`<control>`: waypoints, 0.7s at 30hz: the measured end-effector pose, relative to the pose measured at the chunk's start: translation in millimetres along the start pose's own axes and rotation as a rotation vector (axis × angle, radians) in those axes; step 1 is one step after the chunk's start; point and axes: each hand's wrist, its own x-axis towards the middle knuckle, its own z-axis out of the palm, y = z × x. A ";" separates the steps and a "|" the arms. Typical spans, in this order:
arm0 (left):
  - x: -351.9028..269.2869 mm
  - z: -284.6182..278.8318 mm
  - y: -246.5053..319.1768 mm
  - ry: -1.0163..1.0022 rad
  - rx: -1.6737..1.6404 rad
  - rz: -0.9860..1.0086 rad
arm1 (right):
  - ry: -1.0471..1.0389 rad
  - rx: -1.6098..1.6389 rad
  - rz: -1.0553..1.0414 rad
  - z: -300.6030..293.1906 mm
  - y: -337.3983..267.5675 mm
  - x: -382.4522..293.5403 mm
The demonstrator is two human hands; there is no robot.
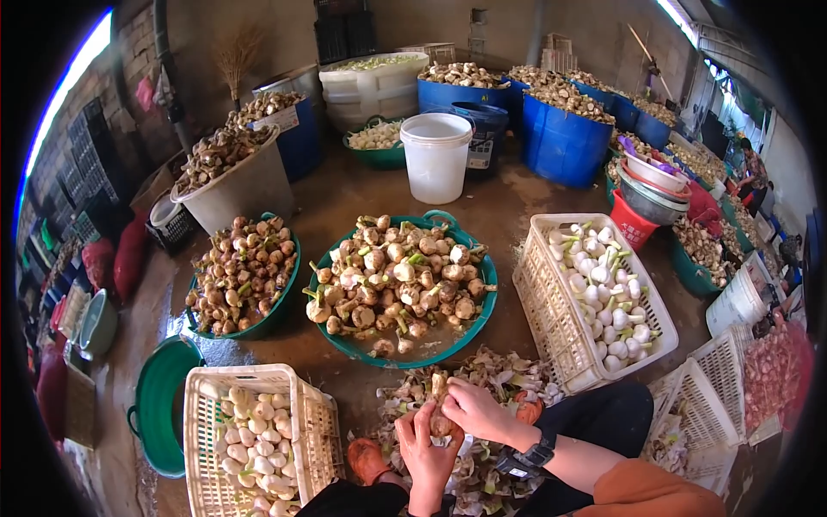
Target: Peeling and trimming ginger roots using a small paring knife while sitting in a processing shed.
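A brown, unpeeled garlic bulb point(441, 423) is held between my two hands above a heap of garlic skins point(501, 378). The fingers of my left hand point(426, 446) close around its lower part, while my right hand point(478, 410), with a dark watch at the wrist, pinches its upper side near the stem. Beyond them, a round green basin point(352, 349) holds dirty unpeeled garlic bulbs point(407, 271). At the right, a cream plastic crate point(549, 310) contains white peeled garlic bulbs point(601, 274); another crate point(316, 420) at the lower left contains more white bulbs.
A green basin point(294, 284) of brown bulbs stands left of the middle one, with a green tub point(148, 413) nearer me. Behind stand a white bucket point(436, 161) and blue barrels point(562, 145) of garlic. Crates point(691, 394) lie at the right; a person point(753, 174) is farther off.
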 end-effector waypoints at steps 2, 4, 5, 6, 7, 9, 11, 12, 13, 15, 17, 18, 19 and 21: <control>1.3 -3.4 1.0 -0.032 -0.062 -0.004 | -0.104 0.180 0.138 -4.4 7.3 0.6; 2.0 -2.4 -2.7 -0.075 -0.888 -0.366 | -0.134 1.023 0.399 1.6 21.7 -5.6; -0.5 -3.4 -1.6 -0.101 -1.172 -0.505 | -0.157 1.371 0.549 3.3 28.3 -7.3; -2.0 -2.9 -8.8 -0.092 -1.169 -0.511 | -0.166 1.372 0.554 -0.2 18.3 -4.3; -3.5 -0.3 -18.9 -0.108 -0.998 -0.394 | -0.242 1.091 0.412 -10.2 0.0 0.4; -6.9 2.3 -26.5 -0.132 -0.828 -0.277 | -0.302 0.808 0.272 -8.6 -3.8 2.3; -4.5 5.4 -23.1 -0.079 -1.399 -0.532 | -0.333 0.843 0.279 4.4 14.2 0.7; -1.4 2.3 -20.3 -0.150 -1.551 -0.645 | -0.287 0.803 0.224 0.1 1.1 0.9; -0.6 -1.5 -18.1 -0.163 -1.703 -0.722 | -0.288 0.807 0.229 2.0 1.3 3.5; 4.1 -4.8 -8.0 -0.095 -1.349 -0.578 | -0.086 0.676 0.167 6.2 1.6 7.2; 0.8 3.1 -6.5 0.028 -0.812 -0.288 | -0.084 0.765 0.313 8.9 -0.9 7.8; 2.2 3.5 -12.6 0.101 -0.697 -0.229 | -0.178 0.753 0.315 2.2 -10.0 7.2; 4.1 3.5 -17.8 0.173 -0.582 -0.170 | -0.273 0.739 0.317 -2.2 -14.8 6.8; 0.7 -1.8 -23.4 0.232 -0.773 -0.305 | -0.271 0.658 0.221 7.7 -2.1 4.1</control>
